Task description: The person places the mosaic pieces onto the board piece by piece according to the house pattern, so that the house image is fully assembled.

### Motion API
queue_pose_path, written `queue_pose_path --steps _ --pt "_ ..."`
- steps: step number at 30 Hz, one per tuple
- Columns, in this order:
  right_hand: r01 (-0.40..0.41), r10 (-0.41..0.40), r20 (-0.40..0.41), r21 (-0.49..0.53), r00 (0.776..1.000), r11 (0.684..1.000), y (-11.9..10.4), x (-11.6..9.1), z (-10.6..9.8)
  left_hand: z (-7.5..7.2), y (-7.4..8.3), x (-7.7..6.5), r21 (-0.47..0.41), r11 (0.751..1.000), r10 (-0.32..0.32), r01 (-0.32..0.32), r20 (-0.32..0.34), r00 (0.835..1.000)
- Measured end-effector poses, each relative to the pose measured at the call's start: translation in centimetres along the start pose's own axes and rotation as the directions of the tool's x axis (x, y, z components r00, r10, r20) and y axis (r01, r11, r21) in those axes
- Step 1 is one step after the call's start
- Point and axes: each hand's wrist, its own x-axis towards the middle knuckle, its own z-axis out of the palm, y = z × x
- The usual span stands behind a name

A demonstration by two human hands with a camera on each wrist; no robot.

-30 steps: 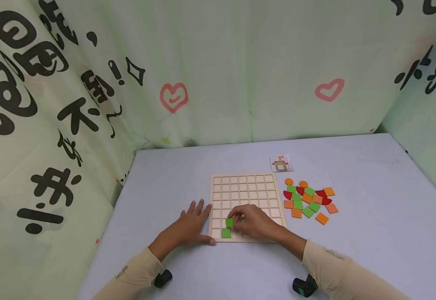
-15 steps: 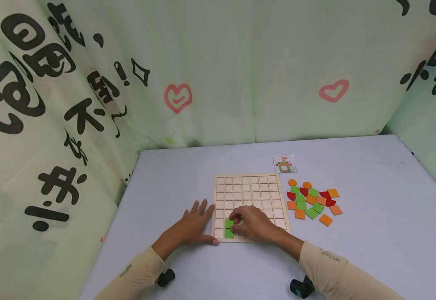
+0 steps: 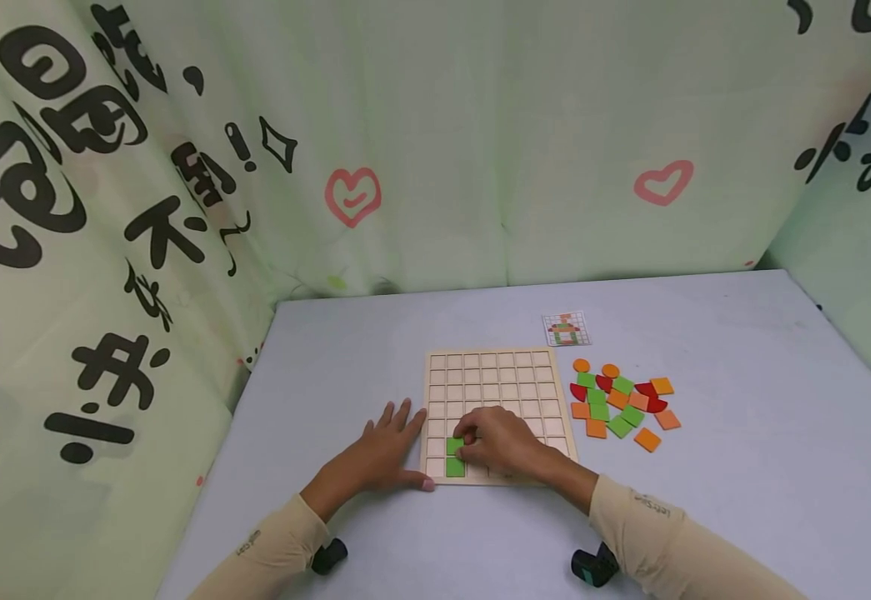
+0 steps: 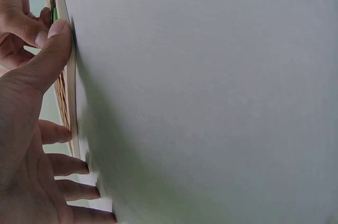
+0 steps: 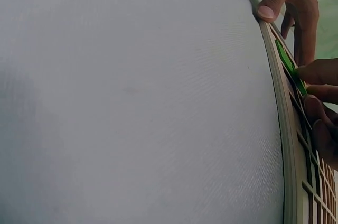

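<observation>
A square wooden grid board (image 3: 435,358) lies on the table. Two green square tiles fill neighbouring cells near its front left corner, the upper tile (image 3: 453,447) directly behind the lower tile (image 3: 454,468). My right hand (image 3: 501,442) reaches over the board and pinches the upper tile at its right side, thumb and index fingertip curled onto it. In the right wrist view, these fingertips meet the green tile (image 5: 284,56). My left hand (image 3: 382,457) lies with fingers spread along the board's left edge. Its thumb (image 4: 57,44) rests on the front corner in the left wrist view.
Right of the board lies a loose cluster of green square tiles (image 3: 619,427), orange square tiles (image 3: 648,439), orange discs (image 3: 581,365) and red rounded pieces (image 3: 578,392). A small pattern card (image 3: 566,328) lies behind. Curtains (image 3: 506,150) hang beyond the table.
The upper green tile has gone from slightly offset to lined up behind the lower one. The right hand keeps close to it; the left hand stays on the board's edge.
</observation>
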Motion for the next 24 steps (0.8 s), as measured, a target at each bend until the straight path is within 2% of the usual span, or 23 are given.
queue_pose_path --steps 10,24 --pt "0.03 -0.031 -0.008 -0.038 0.999 0.999 -0.32 0.13 -0.03 -0.1 0.07 -0.06 0.0 1.0 -0.008 0.008 0.007 1.0" --pt "0.037 -0.035 0.031 -0.053 0.999 0.998 -0.24 0.07 -0.49 -0.08 0.03 -0.04 -0.001 1.0 -0.001 0.001 0.009 1.0"
